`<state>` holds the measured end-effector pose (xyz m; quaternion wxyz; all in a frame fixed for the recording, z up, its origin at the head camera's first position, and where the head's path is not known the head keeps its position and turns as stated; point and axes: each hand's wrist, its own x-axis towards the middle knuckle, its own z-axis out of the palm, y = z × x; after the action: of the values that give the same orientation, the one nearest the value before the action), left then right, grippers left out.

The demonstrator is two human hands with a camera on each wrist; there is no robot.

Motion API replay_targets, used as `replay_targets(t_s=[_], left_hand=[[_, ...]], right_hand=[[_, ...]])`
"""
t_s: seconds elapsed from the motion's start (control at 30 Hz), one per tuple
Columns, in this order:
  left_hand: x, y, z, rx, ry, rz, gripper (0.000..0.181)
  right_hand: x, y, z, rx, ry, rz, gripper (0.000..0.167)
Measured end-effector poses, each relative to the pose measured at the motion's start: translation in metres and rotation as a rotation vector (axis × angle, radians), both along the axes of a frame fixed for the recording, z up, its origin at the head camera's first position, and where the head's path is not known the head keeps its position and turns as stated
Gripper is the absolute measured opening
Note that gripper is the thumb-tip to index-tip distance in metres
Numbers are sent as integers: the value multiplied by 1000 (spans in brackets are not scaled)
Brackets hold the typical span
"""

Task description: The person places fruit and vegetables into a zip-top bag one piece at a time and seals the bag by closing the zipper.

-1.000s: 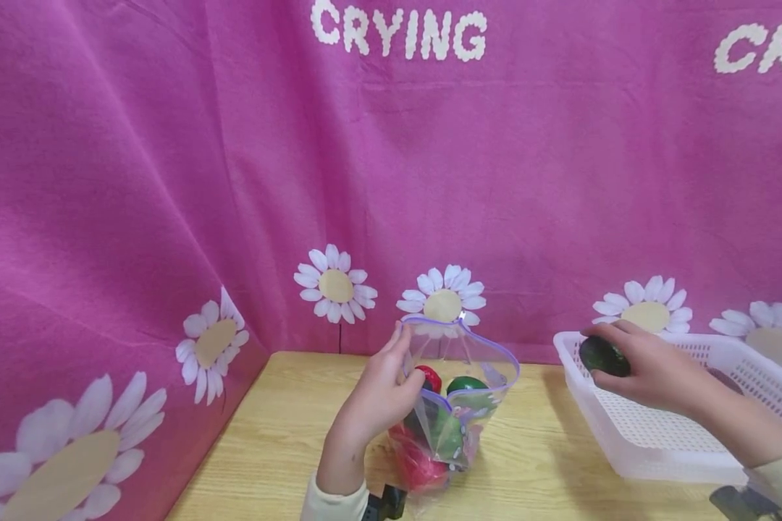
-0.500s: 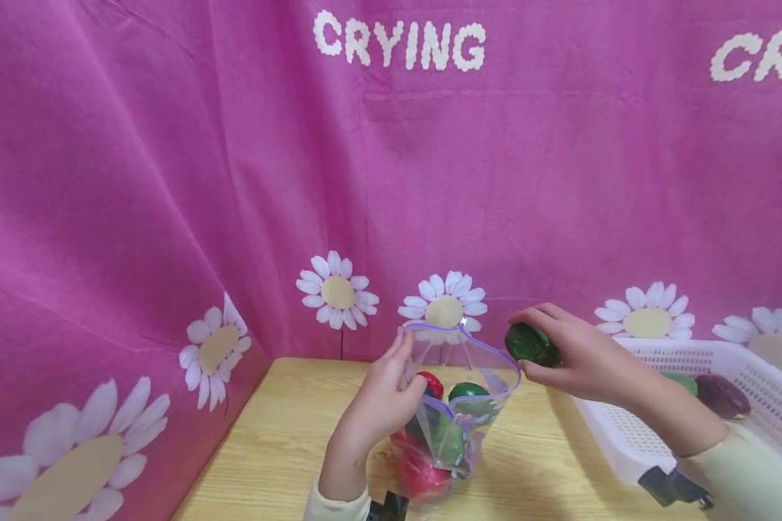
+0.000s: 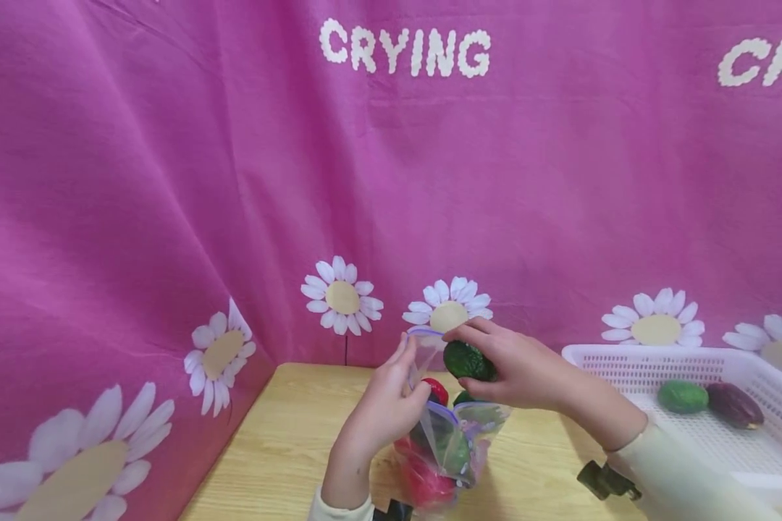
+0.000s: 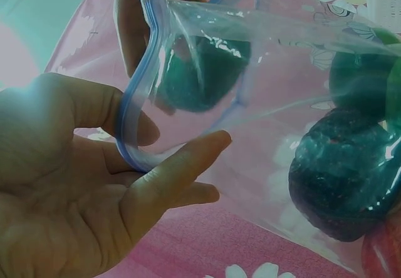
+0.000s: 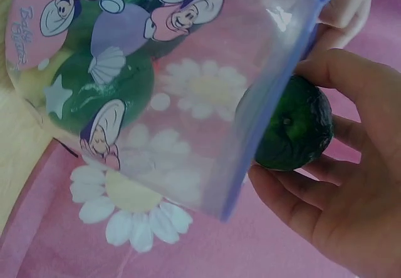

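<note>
A clear zip bag [image 3: 439, 441] with a purple rim stands on the table, printed with cartoon figures in the right wrist view. Red and green produce shows through its wall. The left hand [image 3: 384, 405] pinches the rim at its left side, thumb and fingers on either side of the film [image 4: 269, 102]. The right hand [image 3: 521, 365] grips a dark green, bumpy vegetable [image 3: 468, 361] at the bag's mouth. In the right wrist view part of that vegetable [image 5: 294, 128] is behind the rim, with the right hand's [image 5: 351, 165] fingers round its outer side.
A white perforated basket [image 3: 625, 354] stands at the right, holding a light green vegetable [image 3: 683, 396] and a purple one [image 3: 735, 405]. A pink cloth [image 3: 528, 181] with daisies and lettering hangs behind and at the left of the wooden table [image 3: 300, 427].
The right hand has carried the dark green vegetable leftward from over the basket to the bag's mouth. The left hand keeps its hold on the rim.
</note>
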<state>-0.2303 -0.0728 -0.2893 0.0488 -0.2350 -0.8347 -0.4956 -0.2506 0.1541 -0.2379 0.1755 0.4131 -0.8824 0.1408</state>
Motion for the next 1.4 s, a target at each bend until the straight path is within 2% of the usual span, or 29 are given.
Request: replay_targets(t_s=[0.17,0.5,0.8,0.97,1.2,1.4], left_hand=[[0,1,-1,5,17,-10,71],[-3,0,3,-15,33,3,70],[-4,-1,1,-5,26,6,69],[-3,-3,1,0,30,10,69],[-2,-4,0,18,22,11,69],[-1,-8,0,8,23,26,68]], right_hand=[[-3,-1,-5,7,0,14,49],[-4,-4,-5,10,21,16,49],[-6,-7,-9,7,34,7,44],[-6,-4,-14,-35,45,6,43],[-7,15,-17,-165,70,-1,43],[-18,53,-5,-225,96,-85,41]])
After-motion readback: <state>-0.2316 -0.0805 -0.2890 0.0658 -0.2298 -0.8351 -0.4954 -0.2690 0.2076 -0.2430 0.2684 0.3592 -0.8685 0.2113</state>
